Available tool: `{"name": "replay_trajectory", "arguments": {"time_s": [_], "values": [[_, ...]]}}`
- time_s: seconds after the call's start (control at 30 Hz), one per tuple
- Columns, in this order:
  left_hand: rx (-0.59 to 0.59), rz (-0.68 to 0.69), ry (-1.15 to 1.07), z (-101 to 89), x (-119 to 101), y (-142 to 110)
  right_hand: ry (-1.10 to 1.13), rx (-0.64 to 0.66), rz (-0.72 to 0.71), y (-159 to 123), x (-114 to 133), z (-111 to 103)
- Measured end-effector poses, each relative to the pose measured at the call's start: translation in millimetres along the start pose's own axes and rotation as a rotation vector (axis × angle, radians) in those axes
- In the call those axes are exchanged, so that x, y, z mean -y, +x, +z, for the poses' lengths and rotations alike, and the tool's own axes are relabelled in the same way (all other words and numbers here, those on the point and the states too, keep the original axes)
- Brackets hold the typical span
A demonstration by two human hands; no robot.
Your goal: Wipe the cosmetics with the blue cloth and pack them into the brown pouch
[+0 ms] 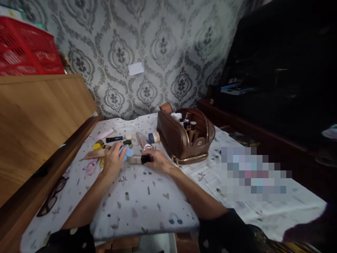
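Note:
My left hand [112, 160] rests on the patterned cloth with its fingers curled around a light blue puff [127, 152]. My right hand [157, 160] lies beside it and grips a beige bottle with a black cap [139, 159] that lies on its side between the two hands. Just beyond my hands lie several cosmetics: a pink tube [105, 133], a black stick [114, 139], a yellow cap [97, 146] and a small blue-capped jar [153, 137].
An open brown toiletry bag [173, 138] full of small bottles stands right of the cosmetics. Dark-framed glasses [52, 196] lie on a wooden ledge at the left. A red crate [26, 49] sits on the wooden board. Dark furniture fills the right.

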State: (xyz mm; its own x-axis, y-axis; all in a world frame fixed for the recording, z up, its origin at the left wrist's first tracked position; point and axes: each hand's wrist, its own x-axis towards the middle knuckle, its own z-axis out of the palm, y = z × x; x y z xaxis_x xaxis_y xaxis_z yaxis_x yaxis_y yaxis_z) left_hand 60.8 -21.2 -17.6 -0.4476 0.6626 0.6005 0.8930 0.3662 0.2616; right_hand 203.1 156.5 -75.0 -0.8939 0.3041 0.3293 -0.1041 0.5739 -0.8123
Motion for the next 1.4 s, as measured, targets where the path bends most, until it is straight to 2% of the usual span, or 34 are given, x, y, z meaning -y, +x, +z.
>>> {"name": "replay_trajectory", "arguments": {"time_s": [0.1, 0.2, 0.3, 0.4, 0.57, 0.7, 0.83, 1.1, 1.4], "values": [[-0.033, 0.094, -0.096, 7.7, -16.3, -0.8, -0.048, -0.011, 0.018, -2.3, 4.2, 0.0], [0.113, 0.267, -0.141, 28.0, -33.3, -9.4, -0.053, 0.007, 0.025, -3.7, 5.1, 2.7], [0.210, 0.392, 0.002, 43.6, -41.8, -18.6, -0.046, -0.011, -0.025, -5.1, 3.5, 6.2], [0.212, 0.448, 0.074, 45.5, -37.7, -22.8, -0.041, -0.031, -0.034, -6.9, -0.4, 9.2], [0.187, 0.520, 0.101, 37.4, -19.0, -23.7, 0.044, -0.023, 0.020, -8.0, -5.2, 12.1], [0.161, 0.485, 0.114, 34.0, -7.3, -24.1, 0.042, -0.009, 0.027, -8.5, -0.9, 11.6], [0.169, 0.390, 0.108, 31.9, -0.8, -22.0, -0.036, 0.005, 0.077, -8.9, 3.2, 10.2], [0.228, 0.170, -0.085, 30.2, 8.2, -16.4, -0.108, 0.014, 0.072, -10.0, 9.0, 6.5], [0.242, 0.103, -0.264, 26.6, 20.8, -13.3, -0.162, 0.041, 0.057, -11.8, 18.6, 1.2]]}}
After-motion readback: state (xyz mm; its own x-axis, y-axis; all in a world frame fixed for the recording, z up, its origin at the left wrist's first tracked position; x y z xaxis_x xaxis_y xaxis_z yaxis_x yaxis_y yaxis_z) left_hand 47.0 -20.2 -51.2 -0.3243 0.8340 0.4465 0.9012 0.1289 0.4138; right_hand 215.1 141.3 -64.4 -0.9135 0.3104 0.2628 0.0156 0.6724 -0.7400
